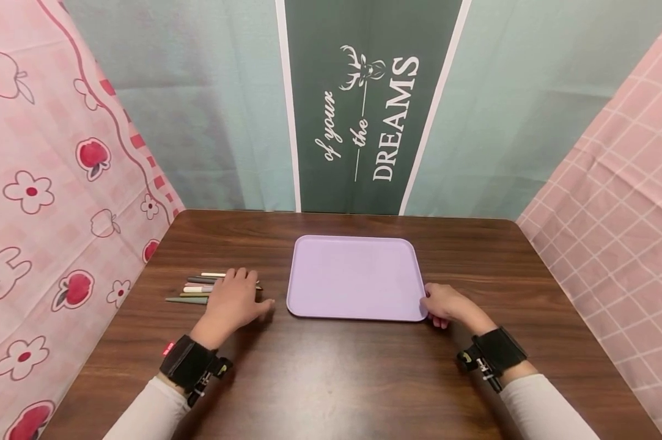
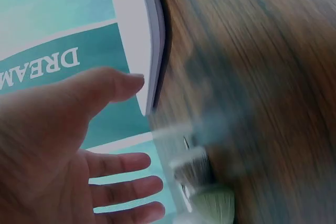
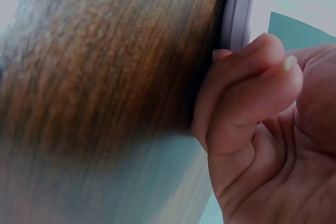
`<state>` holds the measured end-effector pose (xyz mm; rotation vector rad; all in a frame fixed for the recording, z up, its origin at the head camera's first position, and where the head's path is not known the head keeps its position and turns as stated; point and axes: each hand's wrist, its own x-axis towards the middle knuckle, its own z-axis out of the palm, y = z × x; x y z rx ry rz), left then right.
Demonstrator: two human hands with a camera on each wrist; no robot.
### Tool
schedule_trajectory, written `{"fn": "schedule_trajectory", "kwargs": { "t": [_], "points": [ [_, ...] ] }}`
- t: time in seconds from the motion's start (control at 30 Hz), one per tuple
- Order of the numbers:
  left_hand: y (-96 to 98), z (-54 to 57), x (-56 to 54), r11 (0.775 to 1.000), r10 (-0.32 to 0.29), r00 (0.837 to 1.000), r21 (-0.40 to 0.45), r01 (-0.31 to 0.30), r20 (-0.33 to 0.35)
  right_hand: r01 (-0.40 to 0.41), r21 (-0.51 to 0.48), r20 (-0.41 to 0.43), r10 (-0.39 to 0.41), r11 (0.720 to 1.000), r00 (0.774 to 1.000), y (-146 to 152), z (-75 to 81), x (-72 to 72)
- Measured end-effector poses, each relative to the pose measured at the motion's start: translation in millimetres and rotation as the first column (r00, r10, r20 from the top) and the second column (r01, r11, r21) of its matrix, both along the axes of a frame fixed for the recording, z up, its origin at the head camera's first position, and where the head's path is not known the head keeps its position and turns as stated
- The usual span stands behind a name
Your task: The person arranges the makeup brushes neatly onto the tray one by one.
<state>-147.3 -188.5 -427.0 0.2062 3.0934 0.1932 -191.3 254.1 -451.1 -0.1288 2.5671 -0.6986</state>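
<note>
On my head view, a purple tray (image 1: 358, 278) lies flat on the brown desk (image 1: 336, 373), a little right of the middle and towards the far side. The right hand (image 1: 446, 304) has its fingers curled in and grips the tray's rim at the near right corner. On the right wrist view I see those bent fingers up against the pale edge.

The left hand (image 1: 233, 305) is well apart from the right, its fingers loose and spread, its thumb pointing off towards the tray without touching it. It reaches over the right end of a bunch of brushes (image 1: 195, 289), which lie side by side on the desk, left of the tray. I cannot tell whether the fingertips touch them. My left wrist view is blurred there, though bristle heads show just beyond the fingers, one of them green.

Each wrist wears a black strap (image 1: 498, 354) above a white sleeve (image 1: 545, 403). Behind the desk I have a green curtain (image 1: 342, 189) with white lettering and a deer's head; a pink apple-and-flower cloth (image 1: 50, 244) hangs at left, a pink checked one (image 1: 611, 201) at right.
</note>
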Motion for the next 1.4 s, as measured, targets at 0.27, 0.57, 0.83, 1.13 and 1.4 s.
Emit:
{"fn": "schedule_trajectory", "kwargs": {
  "t": [0.27,0.57,0.83,1.13,1.4],
  "points": [
    [-19.8,2.7,13.6,1.000,-0.008,1.000,0.019,0.008,0.001,0.003,-0.002,0.011,-0.003,1.000,1.000,0,-2.6,-1.9],
    [-44.6,0.0,29.6,0.999,-0.012,1.000,0.045,0.013,-0.020,0.007,0.002,-0.002,-0.007,1.000,1.000,0,-5.6,-1.9],
    [-59.0,-1.4,37.2,0.997,0.038,0.999,0.069,-0.036,-0.025,0.014,0.003,0.004,-0.014,1.000,1.000,1,-4.2,-2.5],
    [-74.0,-3.1,40.7,0.997,0.052,0.999,0.061,-0.052,0.003,0.012,0.006,0.001,-0.012,1.000,1.000,2,-4.3,-2.2],
    [-82.0,-7.0,40.1,0.998,0.059,0.998,0.036,-0.059,0.014,0.018,-0.001,0.004,-0.018,1.000,1.000,4,-5.6,-2.1]
  ]
}}
